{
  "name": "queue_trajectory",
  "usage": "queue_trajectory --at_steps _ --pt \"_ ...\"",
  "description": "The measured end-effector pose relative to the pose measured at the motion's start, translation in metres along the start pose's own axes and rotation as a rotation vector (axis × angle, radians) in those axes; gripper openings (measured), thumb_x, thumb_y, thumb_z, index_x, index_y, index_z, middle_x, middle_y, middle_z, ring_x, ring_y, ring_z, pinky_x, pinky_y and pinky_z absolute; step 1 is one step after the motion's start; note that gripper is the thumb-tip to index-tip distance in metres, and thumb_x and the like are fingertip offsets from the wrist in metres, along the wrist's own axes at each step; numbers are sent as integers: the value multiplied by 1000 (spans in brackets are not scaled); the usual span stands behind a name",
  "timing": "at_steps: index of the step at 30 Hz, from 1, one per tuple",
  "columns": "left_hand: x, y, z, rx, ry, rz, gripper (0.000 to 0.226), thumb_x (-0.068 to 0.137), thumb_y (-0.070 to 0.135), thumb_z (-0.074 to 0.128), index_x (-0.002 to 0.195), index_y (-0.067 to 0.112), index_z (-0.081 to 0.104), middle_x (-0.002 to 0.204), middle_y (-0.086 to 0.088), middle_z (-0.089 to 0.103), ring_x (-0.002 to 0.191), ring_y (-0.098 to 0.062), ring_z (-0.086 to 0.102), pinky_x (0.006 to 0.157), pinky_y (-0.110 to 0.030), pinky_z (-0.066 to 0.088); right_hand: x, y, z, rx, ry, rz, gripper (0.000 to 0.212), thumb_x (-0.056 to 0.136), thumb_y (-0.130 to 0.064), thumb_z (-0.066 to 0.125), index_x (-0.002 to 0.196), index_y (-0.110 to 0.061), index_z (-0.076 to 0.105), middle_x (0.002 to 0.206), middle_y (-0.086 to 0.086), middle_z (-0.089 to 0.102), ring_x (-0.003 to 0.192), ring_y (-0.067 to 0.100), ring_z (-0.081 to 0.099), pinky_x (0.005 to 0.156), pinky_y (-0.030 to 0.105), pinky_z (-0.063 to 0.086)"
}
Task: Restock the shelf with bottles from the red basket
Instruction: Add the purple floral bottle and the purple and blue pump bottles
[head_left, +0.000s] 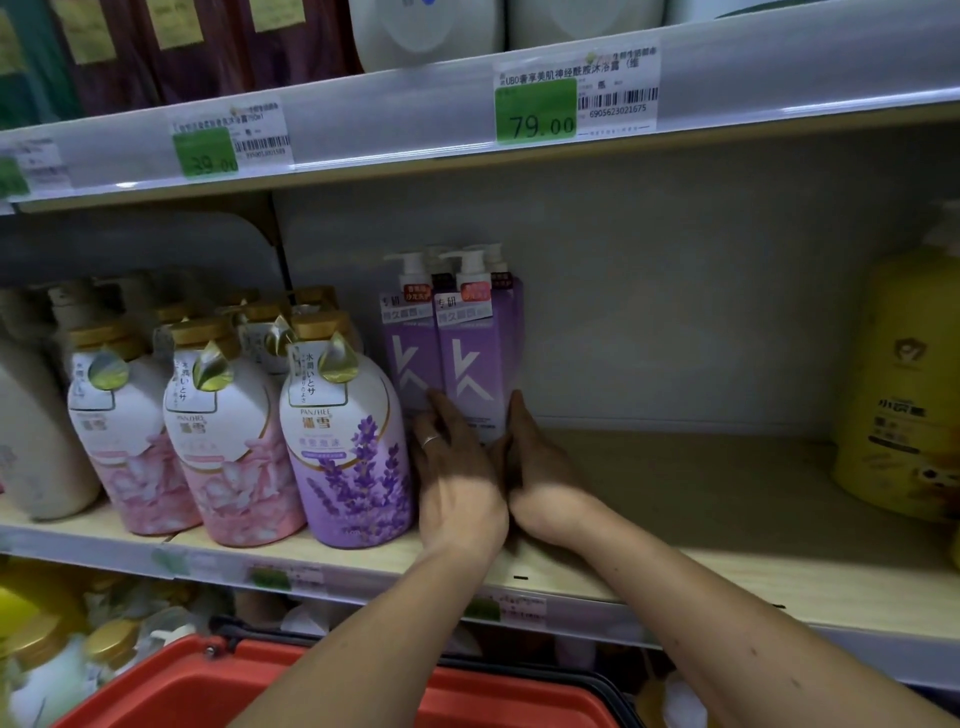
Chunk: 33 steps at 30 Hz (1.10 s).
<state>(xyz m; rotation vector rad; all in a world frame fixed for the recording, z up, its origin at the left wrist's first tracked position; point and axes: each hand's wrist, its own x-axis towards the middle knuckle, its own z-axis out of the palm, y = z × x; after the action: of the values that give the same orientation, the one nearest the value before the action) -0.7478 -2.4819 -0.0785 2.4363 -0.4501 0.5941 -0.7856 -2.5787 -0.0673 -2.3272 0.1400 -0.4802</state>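
Purple pump bottles (470, 364) upright at the back of the shelf (701, 499), left hand (457, 467) and right hand (540, 467) flat-fingered against their lower fronts, red basket (249, 686) below the shelf

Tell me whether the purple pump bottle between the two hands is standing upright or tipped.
Upright. The purple pump bottle stands on the shelf, pump on top, with the left hand and right hand against its lower sides.

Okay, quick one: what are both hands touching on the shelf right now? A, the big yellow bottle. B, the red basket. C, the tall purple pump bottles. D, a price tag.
C: the left hand and right hand rest with straight fingers against the tall purple pump bottles.
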Motion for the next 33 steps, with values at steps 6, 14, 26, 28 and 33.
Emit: queue_trajectory --at_steps 6,14,26,28,33 --pt "0 2 3 34 31 -21 87 98 46 31 161 3 -12 157 -20 18 142 -37 36 112 -41 40 2 4 3 27 36 39 88 96 -10 60 164 -20 4 157 10 44 134 21 52 101 20 36" --pt "-16 2 -10 -87 -46 26 91 99 16 51 163 25 -14 162 -17 1 141 -44 39 111 -46 42 -9 -1 4 220 130 65 72 100 -6 56 161 -27 26 151 0 50 134 17 53 106 21 45" --pt "-21 -4 -9 -77 -241 61 102 93 7 51 160 42 -17 162 -15 16 128 -42 54 103 -44 48 -4 4 2 179 77 83 93 89 8 54 161 -40 19 150 12 55 132 28 58 110 42 48" --pt "-20 -4 -7 -96 -249 76 102 92 5 52 161 40 -16 161 -15 21 134 -39 49 107 -44 47 -3 5 1 176 68 75 94 88 8 53 162 -37 18 152 12 52 135 28 55 112 42 46" --pt "-23 -5 -8 -137 -160 95 95 88 8 56 165 25 2 158 -10 13 147 -37 24 120 -45 31 -8 1 0 259 109 71 92 88 10 52 161 -37 23 154 7 50 134 19 54 113 39 46"
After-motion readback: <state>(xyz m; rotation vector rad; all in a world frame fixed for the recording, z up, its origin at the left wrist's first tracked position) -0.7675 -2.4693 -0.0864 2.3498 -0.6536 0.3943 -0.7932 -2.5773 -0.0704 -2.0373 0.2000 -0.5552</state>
